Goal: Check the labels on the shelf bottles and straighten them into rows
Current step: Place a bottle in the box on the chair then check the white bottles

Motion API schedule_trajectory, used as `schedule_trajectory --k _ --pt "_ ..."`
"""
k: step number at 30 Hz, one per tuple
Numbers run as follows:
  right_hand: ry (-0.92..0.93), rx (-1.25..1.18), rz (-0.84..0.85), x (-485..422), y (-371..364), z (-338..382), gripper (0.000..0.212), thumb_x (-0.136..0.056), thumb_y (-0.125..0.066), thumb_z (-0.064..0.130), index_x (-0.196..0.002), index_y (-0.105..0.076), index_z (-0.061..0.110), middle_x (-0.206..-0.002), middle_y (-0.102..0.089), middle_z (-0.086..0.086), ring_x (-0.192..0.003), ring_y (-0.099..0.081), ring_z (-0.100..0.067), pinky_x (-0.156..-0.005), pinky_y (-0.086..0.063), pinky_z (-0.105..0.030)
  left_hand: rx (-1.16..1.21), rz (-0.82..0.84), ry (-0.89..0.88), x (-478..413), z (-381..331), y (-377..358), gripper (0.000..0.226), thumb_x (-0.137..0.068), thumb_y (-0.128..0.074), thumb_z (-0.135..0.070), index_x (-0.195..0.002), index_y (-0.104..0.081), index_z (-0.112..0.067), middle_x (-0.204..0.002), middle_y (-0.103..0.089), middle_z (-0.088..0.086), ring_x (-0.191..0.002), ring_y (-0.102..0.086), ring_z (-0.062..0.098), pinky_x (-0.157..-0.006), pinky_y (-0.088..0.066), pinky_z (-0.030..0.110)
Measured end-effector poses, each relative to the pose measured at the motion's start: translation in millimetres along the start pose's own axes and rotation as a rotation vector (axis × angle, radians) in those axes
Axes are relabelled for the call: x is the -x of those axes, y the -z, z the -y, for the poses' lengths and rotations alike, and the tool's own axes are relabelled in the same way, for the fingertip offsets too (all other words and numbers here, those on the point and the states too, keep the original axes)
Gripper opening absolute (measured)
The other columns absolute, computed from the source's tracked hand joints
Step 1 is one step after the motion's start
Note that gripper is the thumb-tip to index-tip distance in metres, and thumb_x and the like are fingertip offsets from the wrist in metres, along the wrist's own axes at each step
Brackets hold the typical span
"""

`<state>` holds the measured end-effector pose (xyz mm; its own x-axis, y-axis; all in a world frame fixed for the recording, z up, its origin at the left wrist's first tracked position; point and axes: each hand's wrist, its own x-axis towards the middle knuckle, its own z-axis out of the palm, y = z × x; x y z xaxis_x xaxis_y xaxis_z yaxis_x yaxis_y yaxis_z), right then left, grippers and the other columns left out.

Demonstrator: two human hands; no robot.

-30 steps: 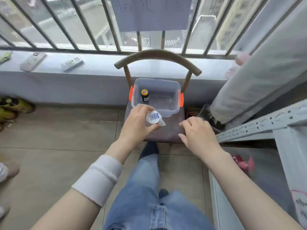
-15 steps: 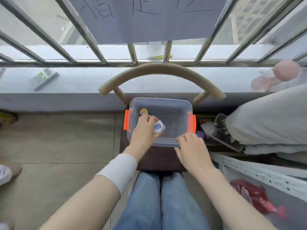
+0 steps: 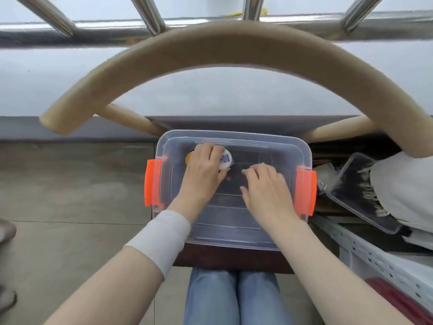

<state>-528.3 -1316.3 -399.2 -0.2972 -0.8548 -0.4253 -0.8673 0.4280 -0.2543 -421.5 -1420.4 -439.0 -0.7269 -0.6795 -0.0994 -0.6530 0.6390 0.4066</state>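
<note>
- Gripping white bottle (image 3: 225,160) in curled fingers of left hand (image 3: 203,174), low inside clear bin (image 3: 234,241), just beside 1 yellow-capped bottle (image 3: 188,157).
- Blue print on its white label, too small to read.
- Hovering over bin with right hand (image 3: 267,191), fingers loosely curled, holding nothing.

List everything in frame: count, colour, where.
bin: 1, clear, on the chair seat
latches: 2, orange, one at each end of the bin
white bottle: 1, white with a blue label, in the bin
yellow cap: 1, yellow, in the bin, mostly hidden behind the left hand
chair: 1, tan back, dark seat, by the ledge
bars: several, metal, top
lid: 1, clear, tilted, right of the bin
shelf: 1, white perforated metal, lower right
cloth: 1, white, right edge
jeans: blue, bottom centre
wristband: 1, white, left forearm
left hand: grips the white bottle
right hand: relaxed over the bin, holds nothing
</note>
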Motion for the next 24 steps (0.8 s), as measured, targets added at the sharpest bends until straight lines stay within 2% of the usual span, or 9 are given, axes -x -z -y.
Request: schedule_trajectory --k 3,7,10,13,16,18,21,24 --pt "-0.003 0.000 0.028 -3.3 -5.1 -2.2 0.034 -0.065 -0.079 0.015 -0.094 -0.066 0.002 -0.092 -0.066 -0.018 -0.089 -0.063 -0.038 -0.068 -0.052 -0.040 -0.034 0.010 0.019 0.7 -2.3 2.9 0.046 -0.056 -0.085 -0.010 -0.094 -0.060 -0.001 -0.089 -0.061 0.017 -0.078 -0.059 0.035 -0.071 -0.042 0.032" --pt "-0.002 -0.004 0.049 4.8 4.1 -4.1 0.033 -0.084 -0.062 0.019 -0.112 -0.058 0.002 -0.112 -0.058 -0.018 -0.105 -0.053 -0.037 -0.081 -0.044 -0.043 -0.029 0.015 0.017 6.9 -8.2 18.5 0.049 -0.057 -0.085 -0.011 -0.098 -0.062 0.000 -0.096 -0.062 0.019 -0.084 -0.060 0.038 -0.071 -0.049 0.039" --pt "0.004 0.000 0.059 20.0 23.4 -1.8 0.037 -0.090 -0.053 0.022 -0.122 -0.050 0.004 -0.123 -0.050 -0.017 -0.115 -0.045 -0.036 -0.088 -0.038 -0.042 -0.116 0.057 -0.047 15.5 -17.3 45.4 0.047 -0.058 -0.085 -0.015 -0.096 -0.063 -0.001 -0.095 -0.063 0.018 -0.082 -0.060 0.038 -0.068 -0.049 0.038" --pt "-0.020 -0.009 0.043 45.9 53.0 3.1 0.038 -0.090 -0.053 0.022 -0.123 -0.049 0.003 -0.123 -0.051 -0.019 -0.115 -0.044 -0.037 -0.090 -0.037 -0.042 -0.312 0.172 -0.134 26.9 -39.6 85.8 0.047 -0.059 -0.085 -0.024 -0.095 -0.063 -0.003 -0.092 -0.064 0.016 -0.081 -0.060 0.035 -0.067 -0.048 0.037" --pt "-0.050 0.004 -0.023 86.5 84.1 8.9 0.038 -0.089 -0.054 0.024 -0.122 -0.050 0.005 -0.121 -0.052 -0.017 -0.113 -0.046 -0.035 -0.088 -0.038 -0.040 -0.402 0.345 -0.167 46.8 -67.9 122.7 0.049 -0.082 -0.066 -0.034 -0.119 -0.051 -0.007 -0.115 -0.056 0.015 -0.107 -0.050 0.033 -0.086 -0.039 0.038" --pt "-0.106 0.033 -0.068 122.5 99.4 14.7 0.038 -0.090 -0.052 0.026 -0.123 -0.048 0.007 -0.122 -0.051 -0.015 -0.114 -0.046 -0.033 -0.087 -0.039 -0.039 -0.429 0.412 -0.187 66.4 -84.1 141.8 0.048 -0.088 -0.057 -0.037 -0.124 -0.044 -0.009 -0.123 -0.050 0.013 -0.115 -0.044 0.031 -0.090 -0.035 0.036" --pt "-0.219 0.047 -0.130 183.9 104.6 30.4 0.037 -0.090 -0.052 0.023 -0.122 -0.048 0.006 -0.120 -0.051 -0.016 -0.112 -0.045 -0.035 -0.088 -0.038 -0.043 -0.448 0.429 -0.275 105.4 -109.5 167.5 0.046 -0.088 -0.057 -0.039 -0.123 -0.044 -0.010 -0.124 -0.049 0.011 -0.116 -0.043 0.030 -0.091 -0.036 0.036" --pt "-0.338 -0.036 -0.184 254.6 92.0 54.3 0.038 -0.084 -0.061 0.021 -0.116 -0.054 0.003 -0.115 -0.054 -0.020 -0.109 -0.048 -0.040 -0.086 -0.039 -0.046 -0.464 0.440 -0.378 157.5 -130.8 184.5 0.049 -0.087 -0.058 -0.041 -0.122 -0.044 -0.011 -0.124 -0.049 0.011 -0.116 -0.043 0.031 -0.092 -0.035 0.037"
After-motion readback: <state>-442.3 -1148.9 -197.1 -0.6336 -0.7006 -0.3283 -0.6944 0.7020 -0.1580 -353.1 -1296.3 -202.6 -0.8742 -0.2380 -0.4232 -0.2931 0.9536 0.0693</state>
